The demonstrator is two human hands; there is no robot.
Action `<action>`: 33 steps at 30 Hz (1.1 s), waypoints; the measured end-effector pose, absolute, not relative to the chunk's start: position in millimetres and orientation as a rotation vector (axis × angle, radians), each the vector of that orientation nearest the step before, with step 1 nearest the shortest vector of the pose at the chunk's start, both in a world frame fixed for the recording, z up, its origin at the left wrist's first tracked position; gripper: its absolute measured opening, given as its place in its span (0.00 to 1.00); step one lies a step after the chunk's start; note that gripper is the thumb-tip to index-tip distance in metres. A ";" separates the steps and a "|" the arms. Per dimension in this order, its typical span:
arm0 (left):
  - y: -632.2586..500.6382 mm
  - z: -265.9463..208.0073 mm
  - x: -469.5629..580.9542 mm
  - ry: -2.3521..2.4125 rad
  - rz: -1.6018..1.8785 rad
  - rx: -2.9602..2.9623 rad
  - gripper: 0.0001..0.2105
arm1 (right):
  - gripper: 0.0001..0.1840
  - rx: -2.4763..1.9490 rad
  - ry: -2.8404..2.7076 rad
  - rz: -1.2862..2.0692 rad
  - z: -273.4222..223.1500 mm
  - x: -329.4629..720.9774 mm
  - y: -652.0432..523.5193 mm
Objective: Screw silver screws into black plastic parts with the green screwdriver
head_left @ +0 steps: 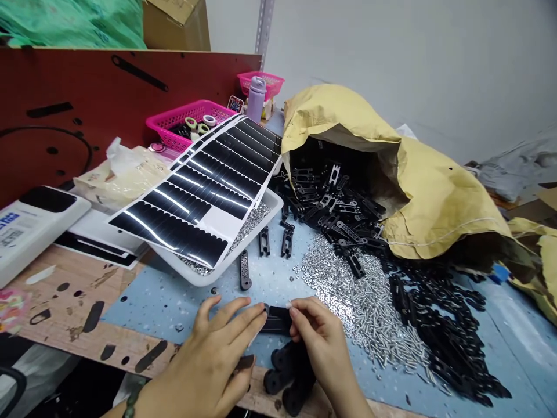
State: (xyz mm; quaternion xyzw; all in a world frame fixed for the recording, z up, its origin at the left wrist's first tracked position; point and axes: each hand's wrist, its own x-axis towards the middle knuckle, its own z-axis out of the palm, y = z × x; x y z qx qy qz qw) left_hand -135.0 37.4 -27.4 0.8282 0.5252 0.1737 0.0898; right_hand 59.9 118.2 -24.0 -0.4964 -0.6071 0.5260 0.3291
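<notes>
Between my hands a black sticker (278,312) lies along a narrow black plastic part (275,326) near the table's front edge. The fingertips of my left hand (213,351) rest on its left end, fingers stretched out. My right hand (321,339) pinches the sticker's right end between thumb and forefinger. Several rounded black parts (289,371) sit below my right hand, partly covered by it. One black arm-shaped part (245,271) and two black forked parts (264,241) lie apart beyond my hands.
Sheets of black stickers (204,191) lie across a white tray (200,280) of small nuts. Yellow sacks (348,110) spill black parts (343,223) at the right. Loose screws (387,319) and nuts (322,273) are piled nearby. A pink basket (159,125) and purple bottle (256,98) stand behind.
</notes>
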 end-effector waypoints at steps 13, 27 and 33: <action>41.4 -22.8 -136.4 1.544 0.485 2.505 0.28 | 0.10 -1.316 -1.658 1.380 -28.5 60.2 120.8; 43.1 -5.2 -129.4 1.474 0.583 2.410 0.23 | 0.09 -1.160 -2.202 0.812 -1.4 59.9 116.0; 35.0 5.6 -144.9 1.477 0.634 2.269 0.20 | 0.05 -0.409 -2.182 1.218 13.7 17.0 93.6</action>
